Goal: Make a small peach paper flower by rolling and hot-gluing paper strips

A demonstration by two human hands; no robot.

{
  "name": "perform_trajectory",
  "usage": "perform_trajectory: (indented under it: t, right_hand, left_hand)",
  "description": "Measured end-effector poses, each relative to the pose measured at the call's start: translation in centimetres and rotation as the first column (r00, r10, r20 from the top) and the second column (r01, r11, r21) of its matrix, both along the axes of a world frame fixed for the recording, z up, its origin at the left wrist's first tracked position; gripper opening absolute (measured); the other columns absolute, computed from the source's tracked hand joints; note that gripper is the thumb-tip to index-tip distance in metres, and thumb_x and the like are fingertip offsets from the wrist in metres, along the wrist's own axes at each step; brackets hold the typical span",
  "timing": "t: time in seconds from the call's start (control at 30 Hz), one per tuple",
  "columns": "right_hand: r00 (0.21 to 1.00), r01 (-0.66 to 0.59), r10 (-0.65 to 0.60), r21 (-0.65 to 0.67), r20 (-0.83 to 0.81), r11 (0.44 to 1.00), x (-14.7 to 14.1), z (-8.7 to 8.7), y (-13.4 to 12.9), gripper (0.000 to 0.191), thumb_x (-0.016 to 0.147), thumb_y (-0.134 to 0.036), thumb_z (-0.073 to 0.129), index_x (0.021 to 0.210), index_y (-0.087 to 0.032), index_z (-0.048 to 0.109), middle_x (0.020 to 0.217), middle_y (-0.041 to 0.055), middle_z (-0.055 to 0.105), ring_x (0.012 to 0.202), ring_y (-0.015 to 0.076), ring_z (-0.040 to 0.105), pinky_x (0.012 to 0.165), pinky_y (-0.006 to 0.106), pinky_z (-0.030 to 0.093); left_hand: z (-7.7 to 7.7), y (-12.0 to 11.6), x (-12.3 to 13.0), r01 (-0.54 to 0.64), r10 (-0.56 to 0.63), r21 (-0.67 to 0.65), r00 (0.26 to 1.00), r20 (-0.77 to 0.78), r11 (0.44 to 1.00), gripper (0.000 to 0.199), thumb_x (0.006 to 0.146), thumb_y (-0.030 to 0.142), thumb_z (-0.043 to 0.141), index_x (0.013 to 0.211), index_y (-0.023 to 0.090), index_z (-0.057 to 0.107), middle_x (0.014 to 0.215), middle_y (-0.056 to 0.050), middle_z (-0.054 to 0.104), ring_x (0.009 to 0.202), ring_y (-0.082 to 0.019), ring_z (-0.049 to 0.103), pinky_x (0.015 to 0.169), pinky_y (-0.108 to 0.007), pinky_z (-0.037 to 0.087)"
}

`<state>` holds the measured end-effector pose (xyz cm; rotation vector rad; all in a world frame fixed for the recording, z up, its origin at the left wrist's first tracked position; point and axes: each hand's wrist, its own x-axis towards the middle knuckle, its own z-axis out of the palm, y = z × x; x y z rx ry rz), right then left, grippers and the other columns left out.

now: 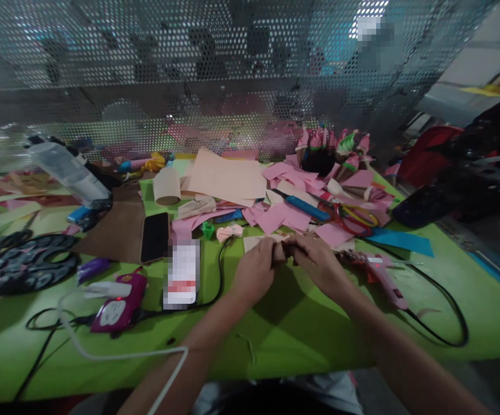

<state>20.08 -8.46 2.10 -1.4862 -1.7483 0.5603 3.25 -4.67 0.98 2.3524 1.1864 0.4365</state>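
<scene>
Toward nine o'clock lie a magenta extension socket [118, 308] and a dark-screened smartphone [155, 237]. At the dial's centre, the left hand [256, 270] pinches a small tan piece [279, 253]; the right hand [314, 262], fingers bent, pinches its other end. Toward three o'clock lies a pink hot-glue gun [383, 275].

Perforated metal screen [233, 57] behind green tabletop [487, 311], bright light [373, 8] through upper holes, grey floor [470, 395]

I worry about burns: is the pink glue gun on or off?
Apparently on: the pink glue gun shows a small red light, and a black cord leaves its handle. Whether it is hot, I cannot tell.
</scene>
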Motion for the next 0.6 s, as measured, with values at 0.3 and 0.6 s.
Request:
perform_trajectory:
  t: [0.3,0.6]
  right_hand:
    - [0.998,0.025,-0.026,0.028,0.051,0.999,0.05,-0.51,0.21,0.015,0.082,-0.015,0.049,0.082,-0.021,0.062,0.080,0.0029,0.069,0.074,0.0194,0.061,0.068,0.029,0.043]
    - [0.989,0.075,-0.082,0.059,0.124,0.995,-0.26,-0.64,0.10,0.016,0.073,-0.011,0.050,0.076,-0.022,0.060,0.074,0.0030,0.068,0.070,0.0199,0.058,0.065,0.029,0.040]
  left_hand:
    - [0.50,-0.04,-0.02,0.022,-0.020,0.038,0.997,-0.068,0.999,0.024,0.085,0.008,0.044,0.104,0.020,0.050,0.098,-0.008,0.064,0.088,-0.023,0.061,0.077,-0.033,0.047]
    - [0.44,-0.14,0.19,0.026,-0.017,0.076,0.993,-0.117,0.997,0.022,0.090,0.009,0.038,0.105,0.018,0.050,0.099,-0.011,0.066,0.087,-0.024,0.062,0.078,-0.035,0.048]
